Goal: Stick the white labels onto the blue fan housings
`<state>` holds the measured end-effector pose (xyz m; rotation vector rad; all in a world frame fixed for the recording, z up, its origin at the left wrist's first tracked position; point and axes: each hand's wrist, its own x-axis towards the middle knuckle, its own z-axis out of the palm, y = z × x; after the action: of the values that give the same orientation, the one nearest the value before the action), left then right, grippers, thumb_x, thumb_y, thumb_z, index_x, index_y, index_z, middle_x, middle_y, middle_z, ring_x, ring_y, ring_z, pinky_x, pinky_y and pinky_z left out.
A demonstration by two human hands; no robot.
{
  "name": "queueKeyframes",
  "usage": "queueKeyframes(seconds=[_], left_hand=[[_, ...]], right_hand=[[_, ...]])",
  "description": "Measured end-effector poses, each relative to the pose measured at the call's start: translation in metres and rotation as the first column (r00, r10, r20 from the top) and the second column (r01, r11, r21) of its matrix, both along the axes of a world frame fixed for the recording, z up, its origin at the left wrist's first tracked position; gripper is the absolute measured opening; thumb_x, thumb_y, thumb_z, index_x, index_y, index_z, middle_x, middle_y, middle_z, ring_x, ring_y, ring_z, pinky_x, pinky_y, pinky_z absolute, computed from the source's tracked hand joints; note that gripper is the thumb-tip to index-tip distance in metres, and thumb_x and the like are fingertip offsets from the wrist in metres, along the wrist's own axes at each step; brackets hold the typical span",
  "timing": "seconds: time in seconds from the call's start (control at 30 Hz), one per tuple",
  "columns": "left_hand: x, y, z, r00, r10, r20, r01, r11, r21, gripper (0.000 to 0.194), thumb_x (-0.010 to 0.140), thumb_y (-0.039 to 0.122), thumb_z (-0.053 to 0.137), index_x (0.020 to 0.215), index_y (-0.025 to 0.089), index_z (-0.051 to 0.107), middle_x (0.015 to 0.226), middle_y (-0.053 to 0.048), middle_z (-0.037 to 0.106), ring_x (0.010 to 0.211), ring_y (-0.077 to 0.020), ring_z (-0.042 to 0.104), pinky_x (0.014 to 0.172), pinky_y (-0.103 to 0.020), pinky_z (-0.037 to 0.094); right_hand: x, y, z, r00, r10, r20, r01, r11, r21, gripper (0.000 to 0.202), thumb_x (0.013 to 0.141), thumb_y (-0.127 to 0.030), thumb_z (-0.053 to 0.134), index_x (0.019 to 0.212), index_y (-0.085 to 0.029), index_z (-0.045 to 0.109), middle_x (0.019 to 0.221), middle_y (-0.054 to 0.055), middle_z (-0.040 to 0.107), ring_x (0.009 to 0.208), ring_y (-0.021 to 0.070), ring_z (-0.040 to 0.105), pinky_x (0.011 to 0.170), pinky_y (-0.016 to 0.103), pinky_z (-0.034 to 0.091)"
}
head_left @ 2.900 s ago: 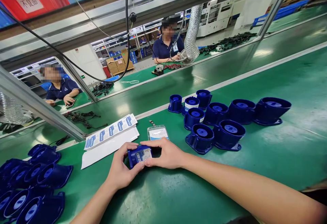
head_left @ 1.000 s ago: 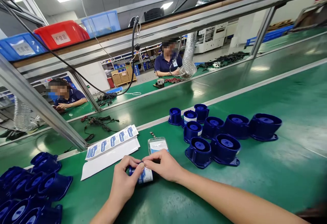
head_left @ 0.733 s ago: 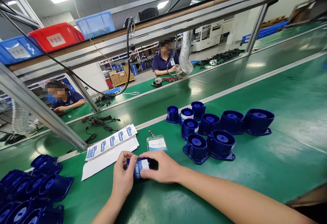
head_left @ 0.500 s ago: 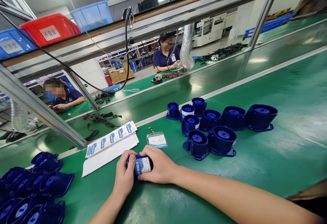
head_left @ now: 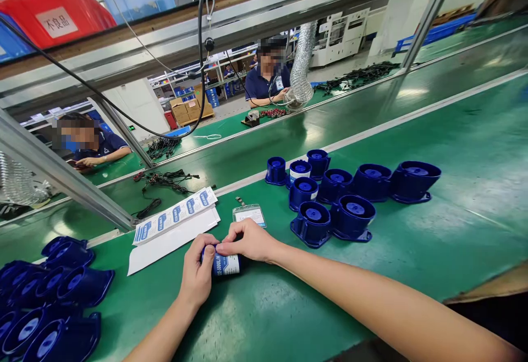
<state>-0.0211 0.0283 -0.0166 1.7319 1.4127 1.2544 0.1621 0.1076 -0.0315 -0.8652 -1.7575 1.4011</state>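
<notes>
1. Left hand (head_left: 197, 269) grips a rounded blue housing (head_left: 225, 266); right hand (head_left: 251, 239) pinches at its upper edge.
2. Housing is between both hands, over glossy green worktop (head_left: 264, 318); curved wall bears a white-and-blue printed label (head_left: 233, 264).
3. Flat label sheets (head_left: 175, 216) lie beyond, left.

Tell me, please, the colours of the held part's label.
The label is blue and white, clearest in the head view.

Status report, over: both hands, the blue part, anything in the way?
Left hand gripping labelled blue housing. Right hand, thumb at its top edge. Badge holder just beyond right hand, not between hands and housing.
</notes>
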Motion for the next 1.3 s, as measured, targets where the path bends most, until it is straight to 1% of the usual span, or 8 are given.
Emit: queueKeyframes(seconds=[0.1, 0.2, 0.3, 0.37, 0.4, 0.83, 1.1, 1.3], left_hand=[[-0.004, 0.001, 0.0, 1.0, -0.021, -0.01, 0.021, 1.0, -0.005, 0.049, 0.103, 0.065, 0.047, 0.092, 0.021, 0.066, 0.093, -0.006, 0.065, 0.086, -0.0238, 0.059, 0.079, -0.033, 0.044], [-0.006, 0.003, -0.002, 1.0, -0.019, -0.013, 0.018, 1.0, -0.012, 0.058, 0.104, 0.07, 0.037, 0.096, 0.021, 0.067, 0.095, -0.007, 0.067, 0.087, -0.0251, 0.06, 0.081, -0.035, 0.046], [-0.006, 0.003, -0.005, 1.0, -0.006, -0.011, 0.006, 0.999, -0.034, 0.066, 0.105, 0.071, 0.025, 0.102, 0.021, 0.067, 0.102, -0.009, 0.069, 0.089, -0.0262, 0.062, 0.083, -0.037, 0.047], [-0.006, 0.001, -0.006, 1.0, 0.008, -0.013, -0.009, 0.999, -0.05, 0.065, 0.106, 0.07, 0.023, 0.108, 0.021, 0.066, 0.108, -0.009, 0.07, 0.093, -0.0269, 0.063, 0.086, -0.038, 0.048], [-0.005, 0.0, -0.006, 1.0, 0.018, -0.016, -0.018, 0.998, -0.055, 0.064, 0.106, 0.07, 0.024, 0.11, 0.021, 0.065, 0.109, -0.009, 0.07, 0.095, -0.0272, 0.064, 0.087, -0.038, 0.047], [-0.001, -0.009, 0.003, 0.989, 0.038, -0.14, -0.041, 0.999, -0.02, 0.077, 0.1, 0.08, 0.019, 0.113, 0.02, 0.065, 0.11, -0.012, 0.069, 0.095, -0.0302, 0.062, 0.085, -0.042, 0.043], [-0.001, -0.014, 0.008, 0.976, 0.008, -0.217, -0.002, 1.0, 0.03, 0.078, 0.099, 0.082, 0.023, 0.113, 0.018, 0.066, 0.108, -0.013, 0.068, 0.094, -0.0313, 0.062, 0.082, -0.042, 0.044], [-0.005, -0.013, 0.002, 0.968, -0.041, -0.248, 0.06, 0.996, 0.067, 0.077, 0.098, 0.082, 0.029, 0.128, 0.018, 0.06, 0.116, -0.014, 0.066, 0.103, -0.0329, 0.063, 0.09, -0.045, 0.047]], right_hand=[[0.006, -0.009, 0.008, 0.999, -0.032, 0.038, 0.028, 0.995, 0.1, 0.043, 0.087, -0.057, 0.076, 0.073, -0.017, 0.077, 0.071, 0.004, 0.075, 0.069, 0.02, 0.067, 0.062, 0.03, 0.048], [0.011, -0.023, 0.014, 0.996, -0.014, 0.089, -0.012, 0.957, 0.291, 0.041, 0.078, -0.05, 0.087, 0.102, -0.018, 0.08, 0.098, 0.008, 0.078, 0.092, 0.0277, 0.069, 0.083, 0.039, 0.052], [0.009, -0.034, 0.01, 0.969, -0.001, 0.248, -0.148, 0.801, 0.581, 0.072, 0.071, -0.036, 0.093, 0.135, -0.014, 0.068, 0.122, 0.017, 0.072, 0.108, 0.0357, 0.065, 0.096, 0.048, 0.051], [0.005, -0.036, 0.005, 0.952, -0.046, 0.302, -0.176, 0.726, 0.664, 0.065, 0.075, -0.026, 0.086, 0.134, -0.01, 0.066, 0.122, 0.019, 0.071, 0.107, 0.0363, 0.065, 0.092, 0.048, 0.053], [0.003, -0.036, 0.003, 0.953, -0.063, 0.296, -0.158, 0.73, 0.665, 0.06, 0.074, -0.024, 0.085, 0.129, -0.01, 0.068, 0.117, 0.018, 0.071, 0.104, 0.0357, 0.064, 0.09, 0.048, 0.053], [-0.002, -0.036, 0.009, 0.997, -0.061, 0.043, 0.042, 0.934, 0.356, 0.054, 0.049, -0.03, 0.105, 0.094, -0.02, 0.077, 0.09, -0.002, 0.064, 0.081, 0.0195, 0.065, 0.072, 0.031, 0.047], [0.001, -0.031, 0.013, 0.991, 0.023, -0.132, -0.016, 0.998, 0.054, 0.046, 0.047, -0.037, 0.105, 0.085, -0.021, 0.085, 0.083, -0.002, 0.062, 0.079, 0.018, 0.061, 0.074, 0.032, 0.042], [0.003, -0.023, 0.013, 0.988, 0.047, -0.145, -0.053, 0.998, -0.042, 0.036, 0.057, -0.044, 0.101, 0.081, -0.021, 0.086, 0.082, 0.0, 0.065, 0.079, 0.0185, 0.062, 0.076, 0.034, 0.043]])
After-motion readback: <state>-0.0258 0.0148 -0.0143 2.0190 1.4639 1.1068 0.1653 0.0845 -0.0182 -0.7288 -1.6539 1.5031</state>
